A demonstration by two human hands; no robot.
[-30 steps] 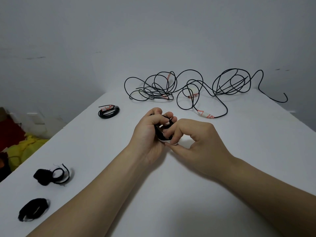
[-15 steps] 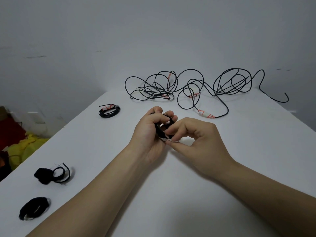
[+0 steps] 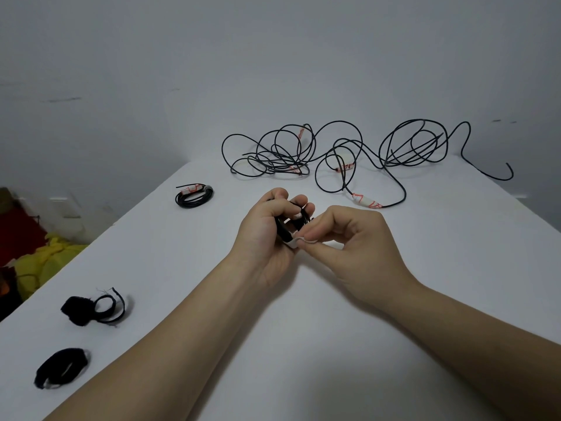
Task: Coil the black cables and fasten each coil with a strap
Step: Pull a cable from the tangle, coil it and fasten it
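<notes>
Grey wall [image 3: 273, 56] behind, plain, faintly scuffed in a few spots. White bench [image 3: 425, 284], stretching from the near edge back to that wall.

Sprawled across the bench's far end: loose black cable [image 3: 368, 154], thin and round, thrown in many overlapping loops, some lifting off the surface. Wrapped here and there with white tags marked in red, the clearest tag [image 3: 365, 202] on the run nearest the hands.

Two bare forearms in from the near edge, meeting at mid-bench. Left grip [image 3: 267, 238] palm-up toward the camera, fingers folded over and closed round a small black cable coil [image 3: 283, 229]. Coil tight, dark, mostly hidden in the fist, only its lower arc and a few strands showing between the fingers. Cannot tell whether it touches the bench. Right grip [image 3: 352, 244] just beside it, thumb and forefinger pinching a white strip [image 3: 294, 243] that curls out from the coil's lower edge, remaining fingers loosely bent. Strap or tag, cannot tell.

Off the bench at far left, low down: crumpled yellow cloth [image 3: 51, 259].

Near the left edge, well apart from the hands: two black straps. One strap [image 3: 88, 309] a fuzzy wad with a thin loop springing open beside it; the nearer strap [image 3: 60, 372] a flattened ring with a pale inner face.

Further back on the left: finished coil [image 3: 194, 197], a neat flat ring lying on the bench, with a red-marked white tag and a grey band at its top.
</notes>
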